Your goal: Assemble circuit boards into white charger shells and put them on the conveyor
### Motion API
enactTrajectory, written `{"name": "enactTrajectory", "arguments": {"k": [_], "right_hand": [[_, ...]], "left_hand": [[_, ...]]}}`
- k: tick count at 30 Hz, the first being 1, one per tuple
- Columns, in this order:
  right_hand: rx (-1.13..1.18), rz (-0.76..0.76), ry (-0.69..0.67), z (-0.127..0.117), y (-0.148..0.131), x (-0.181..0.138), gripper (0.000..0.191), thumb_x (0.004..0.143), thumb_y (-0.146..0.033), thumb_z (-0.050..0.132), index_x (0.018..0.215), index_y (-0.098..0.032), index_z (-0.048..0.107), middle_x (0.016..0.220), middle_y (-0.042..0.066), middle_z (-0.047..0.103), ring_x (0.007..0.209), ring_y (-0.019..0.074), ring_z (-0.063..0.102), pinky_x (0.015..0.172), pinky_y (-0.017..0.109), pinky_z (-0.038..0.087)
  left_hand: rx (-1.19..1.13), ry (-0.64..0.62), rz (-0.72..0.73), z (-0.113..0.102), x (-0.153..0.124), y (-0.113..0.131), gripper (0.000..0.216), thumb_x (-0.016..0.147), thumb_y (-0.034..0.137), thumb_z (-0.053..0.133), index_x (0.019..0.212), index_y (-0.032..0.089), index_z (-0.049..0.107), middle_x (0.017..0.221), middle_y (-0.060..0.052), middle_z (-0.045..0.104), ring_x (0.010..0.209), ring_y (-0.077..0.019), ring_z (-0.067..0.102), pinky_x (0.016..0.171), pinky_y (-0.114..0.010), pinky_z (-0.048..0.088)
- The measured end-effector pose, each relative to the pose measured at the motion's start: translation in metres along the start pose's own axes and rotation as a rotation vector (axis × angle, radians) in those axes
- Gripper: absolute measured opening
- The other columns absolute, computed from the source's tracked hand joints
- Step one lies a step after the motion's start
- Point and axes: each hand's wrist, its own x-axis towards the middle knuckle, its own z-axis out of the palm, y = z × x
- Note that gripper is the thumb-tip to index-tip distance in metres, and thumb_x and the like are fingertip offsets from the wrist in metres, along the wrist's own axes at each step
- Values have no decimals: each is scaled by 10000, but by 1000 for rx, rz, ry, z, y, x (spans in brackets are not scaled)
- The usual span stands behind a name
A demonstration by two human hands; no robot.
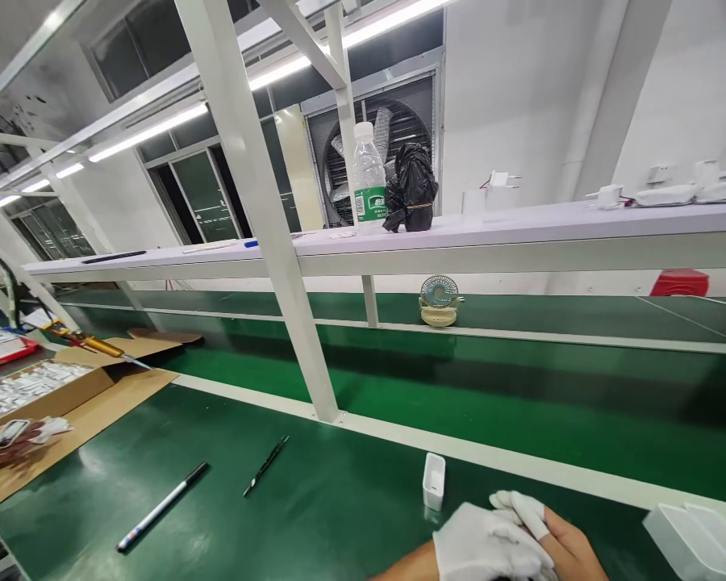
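My left hand (pixel 484 545), in a white glove, is at the bottom edge, its fingers curled in against my right hand. White covers wrap the fingertips of my right hand (pixel 557 532), while its back is bare. The two hands meet with fingers bent together; whatever lies between them is hidden. Just beyond them a small white open-topped plastic case (pixel 434 481) stands on the green worktop (pixel 339 516). Farther left lie dark tweezers (pixel 266 466) and a pen-like marker (pixel 162 507). At my right are several white plastic housings (pixel 698 537), partly cut off by the frame.
A co-worker's hand (pixel 6 444) holds a small white device beside a cardboard box (pixel 42 395) of white parts. A slanted white post (pixel 272 210) rises from the bench edge. Beyond runs a green conveyor belt (pixel 490 387); a small fan (pixel 439 300) stands behind it. The shelf holds a bottle (pixel 369 177).
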Motion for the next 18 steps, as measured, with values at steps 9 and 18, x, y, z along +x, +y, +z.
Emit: {"name": "enactTrajectory", "arguments": {"k": [9,18], "right_hand": [[-11,-162,-29,12,-5,-1,380,755,-445,607,940,-156,771,969,122,754,978,335,671,913,430,528],[-8,-237,-75,22,-19,-6,383,827,-479,574,869,-142,752,821,85,706,844,277,635,755,355,525]], "left_hand": [[-140,-41,55,2,2,-7,591,620,580,832,815,42,687,729,-143,667,642,-225,679,620,-337,526],[-167,9,22,2,2,-8,588,601,555,855,761,21,668,719,-154,673,594,-207,673,561,-292,512]]}}
